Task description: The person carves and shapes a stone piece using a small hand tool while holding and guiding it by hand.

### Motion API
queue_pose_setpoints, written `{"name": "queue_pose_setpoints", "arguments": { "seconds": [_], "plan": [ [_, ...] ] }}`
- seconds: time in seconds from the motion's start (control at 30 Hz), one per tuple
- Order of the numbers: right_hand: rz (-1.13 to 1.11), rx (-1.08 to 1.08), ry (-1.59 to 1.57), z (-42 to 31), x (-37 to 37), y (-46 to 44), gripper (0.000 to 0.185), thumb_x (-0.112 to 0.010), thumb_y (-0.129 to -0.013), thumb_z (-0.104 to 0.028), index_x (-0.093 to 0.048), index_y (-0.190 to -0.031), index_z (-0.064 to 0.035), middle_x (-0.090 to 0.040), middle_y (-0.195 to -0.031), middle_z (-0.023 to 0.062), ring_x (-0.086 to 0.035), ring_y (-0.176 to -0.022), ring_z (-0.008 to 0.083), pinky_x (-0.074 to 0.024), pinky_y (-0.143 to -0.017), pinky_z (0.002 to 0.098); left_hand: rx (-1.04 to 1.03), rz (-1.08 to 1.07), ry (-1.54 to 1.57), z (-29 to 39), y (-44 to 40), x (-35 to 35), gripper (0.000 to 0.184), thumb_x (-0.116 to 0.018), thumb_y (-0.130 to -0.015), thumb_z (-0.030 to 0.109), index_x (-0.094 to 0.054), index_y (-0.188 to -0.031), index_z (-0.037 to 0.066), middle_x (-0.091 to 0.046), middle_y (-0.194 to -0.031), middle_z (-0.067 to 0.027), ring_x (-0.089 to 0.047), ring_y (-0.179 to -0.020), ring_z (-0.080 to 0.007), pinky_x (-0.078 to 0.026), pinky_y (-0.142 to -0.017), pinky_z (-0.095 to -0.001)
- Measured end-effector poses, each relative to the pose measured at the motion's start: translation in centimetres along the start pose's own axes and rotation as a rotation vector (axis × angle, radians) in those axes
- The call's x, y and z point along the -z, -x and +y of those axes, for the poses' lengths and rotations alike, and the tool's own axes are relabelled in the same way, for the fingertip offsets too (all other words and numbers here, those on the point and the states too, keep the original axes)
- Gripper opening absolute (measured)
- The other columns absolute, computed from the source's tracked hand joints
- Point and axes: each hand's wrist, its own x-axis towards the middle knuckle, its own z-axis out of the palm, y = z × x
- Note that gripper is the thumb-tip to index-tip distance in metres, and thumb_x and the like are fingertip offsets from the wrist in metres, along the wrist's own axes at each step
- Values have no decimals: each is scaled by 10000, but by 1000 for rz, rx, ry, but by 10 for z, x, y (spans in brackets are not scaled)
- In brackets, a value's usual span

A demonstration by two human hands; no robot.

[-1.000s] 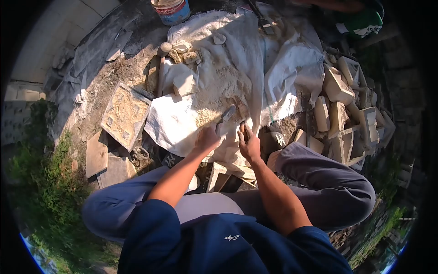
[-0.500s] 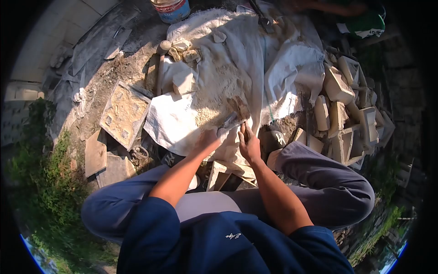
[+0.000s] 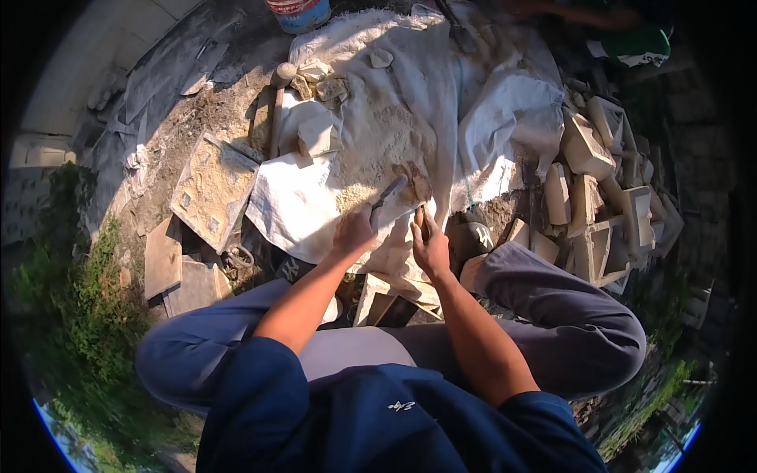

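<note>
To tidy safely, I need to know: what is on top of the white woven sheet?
On the white woven sheet lie pale crumbs, a stone block, smaller stones and, at the far side, a dark-headed tool. What is beneath the block is covered.

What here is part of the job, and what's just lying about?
Seemingly in use:
narrow blade, in the left hand
brown piece, by the right hand
white sheet, under the work

Probably just lying about:
round-headed mallet
blue-and-red bucket
sandy tray
pale block pile
</note>
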Motion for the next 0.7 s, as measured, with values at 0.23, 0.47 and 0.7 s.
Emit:
{"name": "queue_pose_setpoints", "arguments": {
  "seconds": [0.23,0.47,0.7],
  "plan": [
    [-1,-17,12,-2,2,4,507,-615,-963,-265,-512,-1428,-90,-651,-1083,330,-641,-1064,447,-546,-856,442,18,-126,-30,-9,0,-1,488,-429,-1021,456,-680,-1001,38,-698,-901,-265,-679,-914,-446,-510,-847,-539],
    [33,-60,80,1,-4,10,488,-607,-965,-243,-517,-1425,-107,-659,-1082,305,-633,-1060,446,-547,-849,447,-1,-126,-45,21,1,10,494,-437,-1015,472,-666,-1016,34,-689,-901,-279,-666,-912,-473,-506,-843,-553],
    [37,-21,36,5,-1,5,498,-608,-970,-260,-518,-1415,-55,-658,-1139,294,-629,-1127,406,-535,-900,412,-117,-119,-52,4,-9,-4,476,-439,-1018,469,-663,-1023,49,-694,-879,-264,-673,-898,-462,-508,-833,-554]
  ]
}}
